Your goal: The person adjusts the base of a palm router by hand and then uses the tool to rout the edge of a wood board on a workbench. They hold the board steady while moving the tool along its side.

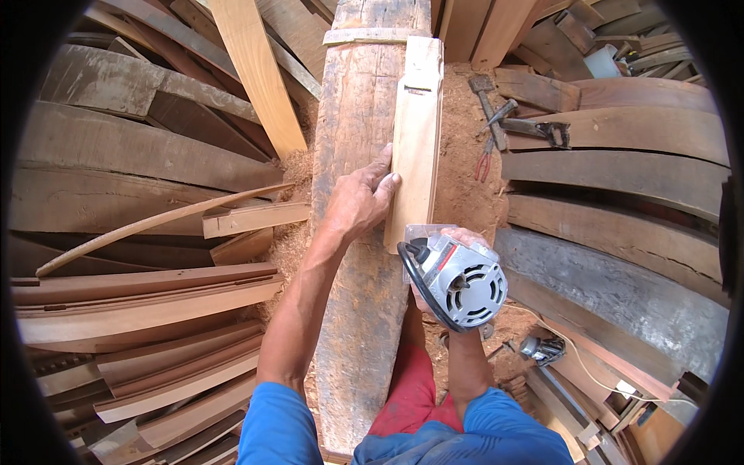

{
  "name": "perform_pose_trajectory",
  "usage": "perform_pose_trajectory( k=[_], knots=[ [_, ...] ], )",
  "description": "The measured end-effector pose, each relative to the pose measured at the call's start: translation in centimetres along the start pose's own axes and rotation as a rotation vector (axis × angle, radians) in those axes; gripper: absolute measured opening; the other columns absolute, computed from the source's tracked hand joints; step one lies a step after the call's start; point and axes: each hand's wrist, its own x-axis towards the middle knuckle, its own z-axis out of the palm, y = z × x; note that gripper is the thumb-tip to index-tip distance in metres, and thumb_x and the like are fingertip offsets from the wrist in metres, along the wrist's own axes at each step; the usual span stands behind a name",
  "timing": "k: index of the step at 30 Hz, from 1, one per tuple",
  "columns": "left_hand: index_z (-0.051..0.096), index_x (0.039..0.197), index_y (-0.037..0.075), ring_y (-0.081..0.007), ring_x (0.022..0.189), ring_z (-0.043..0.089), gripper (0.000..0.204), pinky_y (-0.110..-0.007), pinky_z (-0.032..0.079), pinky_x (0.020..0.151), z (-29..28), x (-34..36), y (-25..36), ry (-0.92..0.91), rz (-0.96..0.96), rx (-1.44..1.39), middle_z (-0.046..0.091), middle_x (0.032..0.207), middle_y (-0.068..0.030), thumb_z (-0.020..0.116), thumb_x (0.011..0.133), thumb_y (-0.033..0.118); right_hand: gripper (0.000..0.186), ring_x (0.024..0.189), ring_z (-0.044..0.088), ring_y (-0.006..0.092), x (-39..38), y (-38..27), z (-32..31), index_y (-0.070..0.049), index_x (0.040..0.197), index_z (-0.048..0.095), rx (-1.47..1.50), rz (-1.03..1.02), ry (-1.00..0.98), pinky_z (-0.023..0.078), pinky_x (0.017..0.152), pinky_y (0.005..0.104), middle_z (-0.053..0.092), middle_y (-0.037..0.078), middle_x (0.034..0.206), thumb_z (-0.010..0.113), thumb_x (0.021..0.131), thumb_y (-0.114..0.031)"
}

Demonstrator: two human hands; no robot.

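A pale wooden board (416,147) lies lengthwise on a worn, thick plank bench (349,294), with a dark slot cut near its far end. My left hand (363,194) holds the board's left edge, thumb on top and fingers along the side. At the board's near end, my right hand (470,235) is wrapped round a silver trim router (470,285), which hides most of that hand. The router's clear base plate (426,231) overlaps the near end of the board. Its black cord loops on the left side of the body. The cutter is hidden.
A thin wood strip (368,36) crosses the bench beyond the board. Right of it, a hammer (496,116), red-handled pliers (484,160) and a handsaw (546,132) lie on sawdust. Another power tool (541,349) sits lower right, near a pale cord (577,353). Stacked planks (124,201) flank both sides.
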Motion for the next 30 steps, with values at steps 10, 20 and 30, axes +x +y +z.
perform_pose_trajectory(
  k=[10,20,30],
  knots=[
    [0.052,0.149,0.017,-0.0376,0.118,0.067,0.053,-0.041,0.049,0.106,-0.2,0.3,-0.4,-0.033,-0.018,-0.006,0.07,0.12,-0.0225,0.059,0.099,0.034,0.06,0.12,0.055,0.0226,0.3,5.9,0.7,-0.007,0.138,0.053,0.295,0.442,-0.096,0.045,0.105,0.0381,0.056,0.009,0.133,0.071,0.088,-0.034],
    [0.062,0.141,0.016,-0.0395,0.112,0.07,0.047,-0.045,0.053,0.098,-0.5,2.8,-0.3,-0.031,-0.002,-0.035,0.073,0.115,-0.0229,0.057,0.102,0.042,0.044,0.094,0.067,0.012,6.2,1.7,0.7,-0.005,0.12,0.065,0.111,0.182,-0.106,0.056,0.085,0.028,0.072,0.002,0.107,0.086,0.081,-0.009],
    [0.067,0.131,0.005,-0.0384,0.109,0.07,0.04,-0.044,0.052,0.1,-0.6,4.6,2.4,0.065,0.081,0.188,0.073,0.115,-0.0225,0.057,0.102,0.031,0.048,0.122,0.061,0.0235,2.8,2.1,0.5,-0.003,0.131,0.057,0.243,0.206,-0.107,0.053,0.103,0.038,0.059,0.018,0.136,0.055,0.102,-0.042]
  ],
)
